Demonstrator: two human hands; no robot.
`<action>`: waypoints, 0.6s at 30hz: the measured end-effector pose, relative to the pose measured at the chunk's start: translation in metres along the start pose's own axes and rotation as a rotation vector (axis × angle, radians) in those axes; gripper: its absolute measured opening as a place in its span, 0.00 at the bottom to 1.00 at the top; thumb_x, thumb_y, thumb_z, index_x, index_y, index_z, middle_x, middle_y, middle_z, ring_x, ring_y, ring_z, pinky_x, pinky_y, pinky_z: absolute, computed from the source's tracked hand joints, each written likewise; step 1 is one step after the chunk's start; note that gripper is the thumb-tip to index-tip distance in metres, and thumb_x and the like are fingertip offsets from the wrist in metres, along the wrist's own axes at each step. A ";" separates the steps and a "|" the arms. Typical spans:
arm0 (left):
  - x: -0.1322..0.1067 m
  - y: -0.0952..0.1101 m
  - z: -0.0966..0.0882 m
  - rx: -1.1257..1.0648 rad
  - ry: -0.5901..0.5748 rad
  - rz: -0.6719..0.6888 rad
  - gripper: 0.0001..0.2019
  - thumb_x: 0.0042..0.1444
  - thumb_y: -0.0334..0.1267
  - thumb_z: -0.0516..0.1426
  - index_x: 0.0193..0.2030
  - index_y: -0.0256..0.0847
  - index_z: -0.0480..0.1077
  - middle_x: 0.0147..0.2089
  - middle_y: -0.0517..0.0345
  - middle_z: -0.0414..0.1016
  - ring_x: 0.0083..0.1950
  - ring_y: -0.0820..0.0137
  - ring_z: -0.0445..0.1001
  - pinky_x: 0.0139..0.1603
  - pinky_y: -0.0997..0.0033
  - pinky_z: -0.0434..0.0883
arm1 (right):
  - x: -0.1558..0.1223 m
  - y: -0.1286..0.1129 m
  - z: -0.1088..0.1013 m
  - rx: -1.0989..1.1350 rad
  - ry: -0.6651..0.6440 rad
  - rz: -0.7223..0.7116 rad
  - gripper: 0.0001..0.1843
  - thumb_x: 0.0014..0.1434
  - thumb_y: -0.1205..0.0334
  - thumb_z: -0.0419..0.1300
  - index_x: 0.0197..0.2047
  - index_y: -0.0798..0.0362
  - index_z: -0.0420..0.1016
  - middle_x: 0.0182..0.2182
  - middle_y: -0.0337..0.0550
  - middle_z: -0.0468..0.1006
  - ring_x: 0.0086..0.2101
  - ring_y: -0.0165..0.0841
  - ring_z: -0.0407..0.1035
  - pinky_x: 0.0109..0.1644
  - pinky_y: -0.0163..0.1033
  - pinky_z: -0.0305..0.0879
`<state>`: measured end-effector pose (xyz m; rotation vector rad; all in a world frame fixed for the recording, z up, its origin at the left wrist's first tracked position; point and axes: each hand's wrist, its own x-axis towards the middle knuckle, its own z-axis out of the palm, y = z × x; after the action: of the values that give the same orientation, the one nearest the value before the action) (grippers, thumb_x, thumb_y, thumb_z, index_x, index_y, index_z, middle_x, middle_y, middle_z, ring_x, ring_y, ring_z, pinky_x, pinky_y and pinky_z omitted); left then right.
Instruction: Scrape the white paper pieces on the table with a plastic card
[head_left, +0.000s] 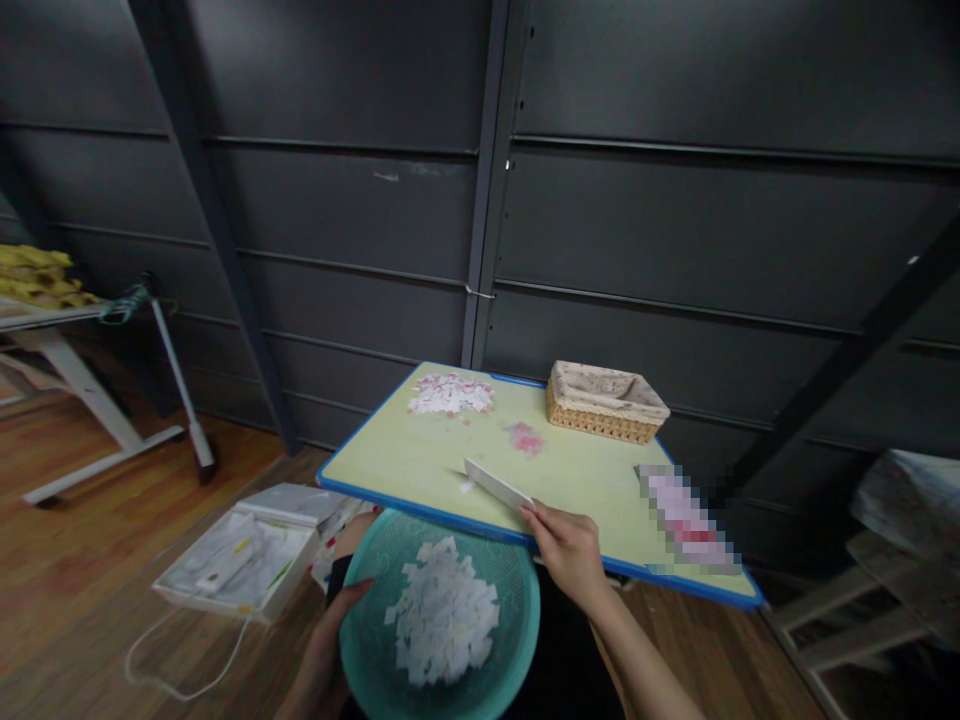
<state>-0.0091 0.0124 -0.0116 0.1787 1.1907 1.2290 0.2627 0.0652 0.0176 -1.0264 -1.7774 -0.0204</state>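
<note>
My left hand (330, 640) grips the left rim of a teal basket (517, 610) held just below the near edge of the table; a heap of white cut pieces (442, 625) lies inside it. My right hand (570, 550) is closed on the handle of a white knife (495, 486), whose blade lies flat on the yellow-green tabletop (405, 460) pointing left toward a small white scrap (466, 486).
A pile of white and pink pieces (450, 394) lies at the table's far left, with a pink smear (526, 438) near the middle. A wicker basket (604, 402) stands at the back right. An open white box (247, 550) lies on the wooden floor.
</note>
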 end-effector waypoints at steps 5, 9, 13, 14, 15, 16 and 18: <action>0.006 -0.003 -0.005 0.002 -0.026 0.001 0.28 0.48 0.36 0.63 0.57 0.32 0.67 0.34 0.50 0.84 0.44 0.52 0.80 0.45 0.55 0.76 | -0.003 -0.011 0.002 0.128 -0.079 0.093 0.12 0.61 0.61 0.56 0.37 0.49 0.82 0.31 0.44 0.83 0.27 0.35 0.77 0.30 0.34 0.73; 0.006 -0.003 -0.006 0.001 -0.011 -0.010 0.28 0.48 0.36 0.62 0.57 0.33 0.67 0.34 0.50 0.84 0.44 0.53 0.80 0.45 0.55 0.76 | 0.002 -0.018 -0.001 0.192 -0.182 0.189 0.14 0.61 0.57 0.56 0.31 0.49 0.82 0.23 0.37 0.80 0.21 0.30 0.72 0.25 0.31 0.68; 0.005 -0.002 -0.005 -0.008 0.003 -0.008 0.28 0.47 0.32 0.62 0.57 0.32 0.66 0.31 0.52 0.84 0.43 0.54 0.80 0.44 0.57 0.76 | 0.031 -0.002 0.005 0.105 -0.084 0.220 0.15 0.61 0.55 0.56 0.33 0.52 0.82 0.26 0.39 0.82 0.24 0.33 0.73 0.27 0.33 0.67; 0.005 -0.002 -0.005 -0.006 0.003 -0.007 0.28 0.47 0.32 0.62 0.56 0.32 0.66 0.31 0.52 0.84 0.42 0.54 0.80 0.44 0.56 0.76 | 0.043 0.005 0.009 0.062 -0.054 0.211 0.15 0.61 0.54 0.56 0.34 0.52 0.82 0.28 0.40 0.82 0.25 0.34 0.73 0.28 0.34 0.67; 0.006 -0.003 -0.006 -0.004 0.004 -0.007 0.27 0.46 0.32 0.62 0.56 0.32 0.67 0.31 0.52 0.84 0.42 0.54 0.80 0.44 0.55 0.76 | 0.057 0.012 0.014 0.015 -0.048 0.191 0.16 0.61 0.54 0.55 0.33 0.52 0.82 0.29 0.41 0.82 0.25 0.34 0.74 0.29 0.34 0.67; 0.007 -0.003 -0.006 -0.003 0.007 -0.011 0.26 0.46 0.32 0.62 0.55 0.33 0.67 0.32 0.51 0.84 0.42 0.53 0.81 0.44 0.55 0.76 | 0.070 0.020 0.019 -0.031 -0.047 0.166 0.17 0.62 0.55 0.54 0.33 0.52 0.82 0.31 0.43 0.83 0.27 0.35 0.75 0.31 0.35 0.67; 0.010 -0.003 -0.007 -0.004 0.030 -0.019 0.25 0.46 0.33 0.62 0.54 0.33 0.69 0.32 0.50 0.84 0.41 0.52 0.81 0.44 0.54 0.76 | 0.096 0.033 0.031 -0.125 -0.097 0.135 0.16 0.62 0.56 0.53 0.36 0.51 0.82 0.36 0.45 0.82 0.31 0.37 0.76 0.34 0.35 0.67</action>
<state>-0.0142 0.0154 -0.0225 0.1459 1.2126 1.2210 0.2513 0.1605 0.0634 -1.2548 -1.8081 0.0020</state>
